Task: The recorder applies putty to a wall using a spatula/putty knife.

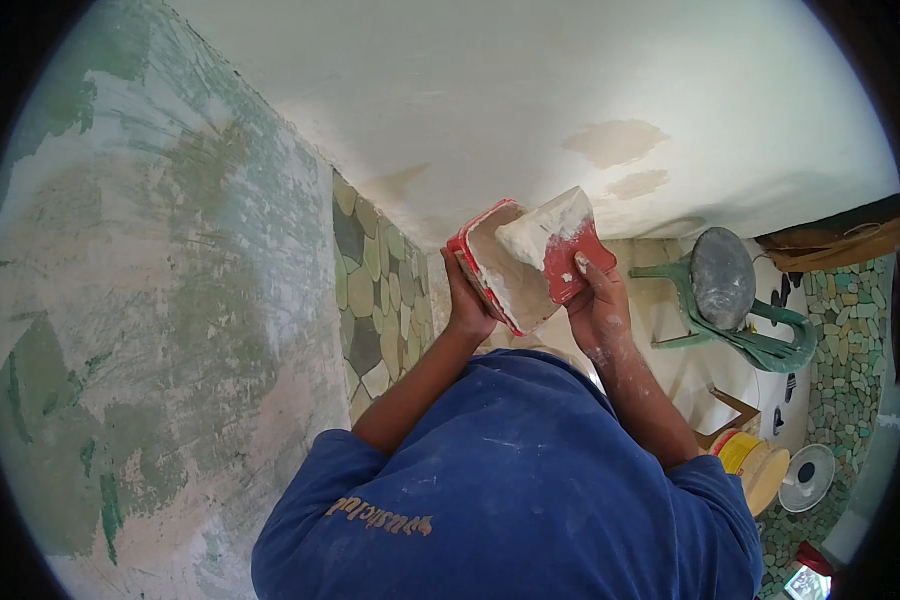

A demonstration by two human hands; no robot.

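My left hand (467, 305) is closed round the side of a red-rimmed, shallow container (495, 265) with pale paste inside, held tilted. My right hand (598, 310) grips a red scraper (578, 262), its thumb pressed on the face. A thick lump of off-white paste (540, 230) covers much of the scraper, which overlaps the container's right part. Both hands are raised in front of my blue shirt, close to the pale wall (440, 120).
A patchy plastered wall (150, 300) fills the left, beside pebble tiling (365, 290). Rightward stand a green plastic chair (670, 290) bearing a grey round object (722, 275), a yellow bucket (745, 460) and a round lid-like object (808, 475) on pebbled flooring.
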